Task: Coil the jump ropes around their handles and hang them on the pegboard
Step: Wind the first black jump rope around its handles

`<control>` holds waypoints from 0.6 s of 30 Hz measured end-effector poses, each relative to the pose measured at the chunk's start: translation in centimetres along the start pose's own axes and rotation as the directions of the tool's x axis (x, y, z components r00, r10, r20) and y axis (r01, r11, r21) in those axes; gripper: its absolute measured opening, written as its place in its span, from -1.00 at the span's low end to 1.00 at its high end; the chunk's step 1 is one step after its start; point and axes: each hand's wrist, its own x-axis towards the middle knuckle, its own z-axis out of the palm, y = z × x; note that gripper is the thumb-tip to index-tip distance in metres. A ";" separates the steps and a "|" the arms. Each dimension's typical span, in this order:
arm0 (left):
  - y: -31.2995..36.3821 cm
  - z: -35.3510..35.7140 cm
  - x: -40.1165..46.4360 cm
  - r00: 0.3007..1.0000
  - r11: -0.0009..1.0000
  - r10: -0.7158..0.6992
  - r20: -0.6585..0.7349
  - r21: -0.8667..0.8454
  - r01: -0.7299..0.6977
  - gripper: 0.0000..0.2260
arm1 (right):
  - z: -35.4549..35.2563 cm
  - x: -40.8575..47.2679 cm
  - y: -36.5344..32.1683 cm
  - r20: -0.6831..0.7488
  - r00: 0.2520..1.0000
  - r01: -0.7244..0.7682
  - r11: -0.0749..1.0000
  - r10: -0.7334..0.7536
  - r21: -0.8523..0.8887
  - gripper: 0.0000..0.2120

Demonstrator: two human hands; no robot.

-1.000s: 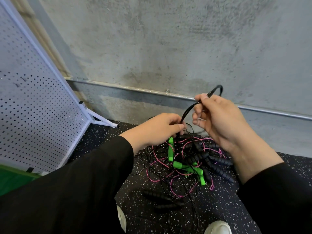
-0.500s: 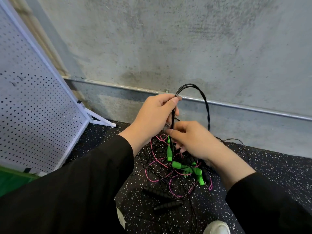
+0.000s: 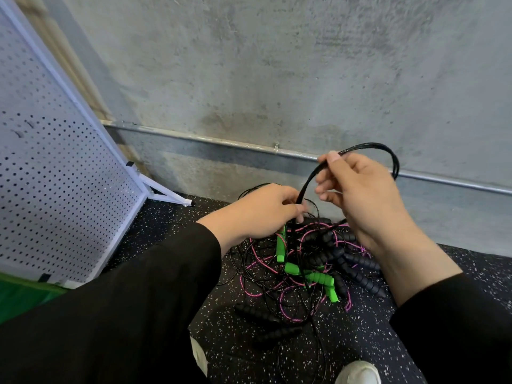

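Looking down, we see our right hand (image 3: 360, 195) pinching a bundled loop of black rope (image 3: 368, 147) between thumb and fingertip, held up near the wall. Our left hand (image 3: 266, 212) curls round the same rope lower down, above one green handle (image 3: 281, 245). One tangled pile of jump ropes (image 3: 307, 267) lies on the floor (image 3: 360, 336); one pegboard (image 3: 55, 173) stands far left.
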 end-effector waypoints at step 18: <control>1.3 -1.0 0.6 0.902 0.759 -0.123 -0.415 -0.625 -0.184 -0.77 | 1.6 -0.5 1.8 0.242 0.970 0.154 0.831 -0.023 -0.535 -0.81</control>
